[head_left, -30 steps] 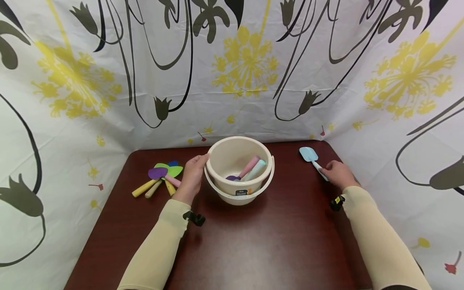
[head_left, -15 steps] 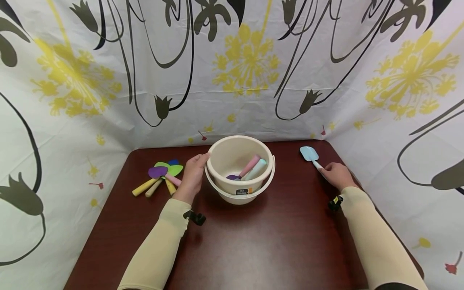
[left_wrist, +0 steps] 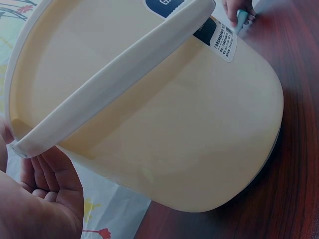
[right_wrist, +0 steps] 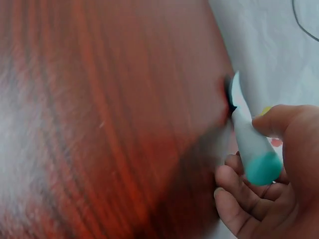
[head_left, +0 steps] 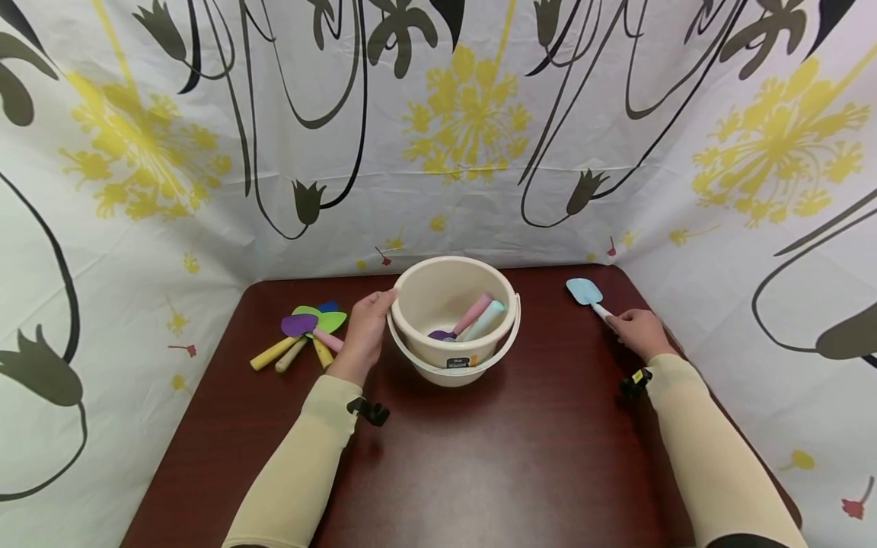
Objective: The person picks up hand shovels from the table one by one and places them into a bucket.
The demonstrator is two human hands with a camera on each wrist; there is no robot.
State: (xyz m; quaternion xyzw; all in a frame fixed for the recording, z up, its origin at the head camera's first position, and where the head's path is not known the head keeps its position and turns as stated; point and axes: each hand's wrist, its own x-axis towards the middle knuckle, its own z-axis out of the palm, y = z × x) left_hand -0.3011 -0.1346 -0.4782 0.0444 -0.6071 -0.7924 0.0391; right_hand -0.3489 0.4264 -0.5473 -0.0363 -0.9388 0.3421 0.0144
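Observation:
My left hand [head_left: 365, 331] grips the left rim of a cream bucket [head_left: 418, 304] in the middle of the table. Its fingers curl under the rim by the handle's pivot in the left wrist view, where the white bail handle [left_wrist: 114, 72] crosses the bucket's side. Inside the bucket lie a pink handle [head_left: 473, 311] with a purple end and a pale mint handle [head_left: 483, 323]. On the right, my right hand [head_left: 640, 332] holds a light blue spatula [head_left: 584, 291] by its handle, thumb on one side and fingers on the other. The handle's teal end [right_wrist: 264, 169] shows in the right wrist view.
Left of the bucket lies a pile of utensils: a purple spoon-shaped head [head_left: 298, 326], green heads [head_left: 331, 322], a blue one [head_left: 329, 307] and yellow handles [head_left: 272, 355]. The dark red table [head_left: 493, 472] meets a patterned white curtain [head_left: 329, 251] at its back and sides.
My right hand has moved slightly along the spatula's handle toward its head, and its fingers now cover the handle's end in the head view. The left hand and bucket stay in place.

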